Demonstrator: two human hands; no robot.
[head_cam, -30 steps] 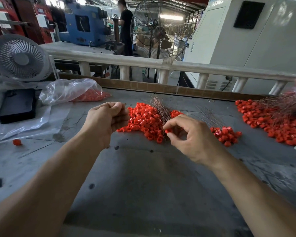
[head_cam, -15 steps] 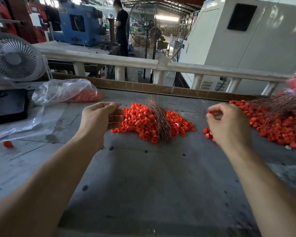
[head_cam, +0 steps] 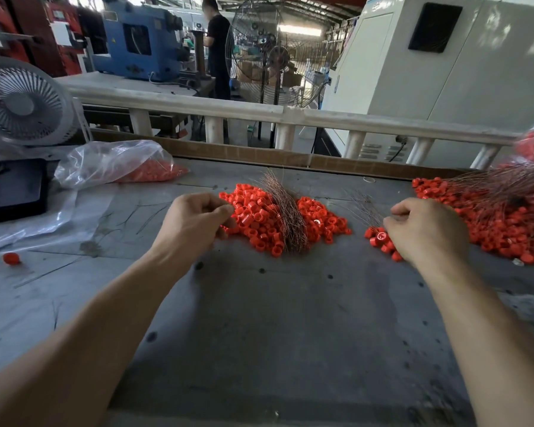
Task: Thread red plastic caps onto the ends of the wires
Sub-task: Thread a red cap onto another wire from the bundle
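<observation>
- Nearest to us, the grey scuffed metal table is lying bare between the two forearms, seemingly being kept as working room.
- The left hand is sitting curled at the near-left edge of the middle heap of small red plastic caps; whether it is pinching a wire or a cap I cannot tell, since the fingertips are tucked under.
- The right hand is curling over the small cluster of capped pieces, fingers bent as if pinching something; what exactly is hidden.
- A bundle of thin coppery wires is lying across the middle heap, probably so wire and cap are both within one reach.
- Farther right, the big pile of red caps with wires sticking out is looking like the finished stock.
- Far left, a clear plastic bag holding more red caps is waiting as reserve, beside a white desk fan.
</observation>
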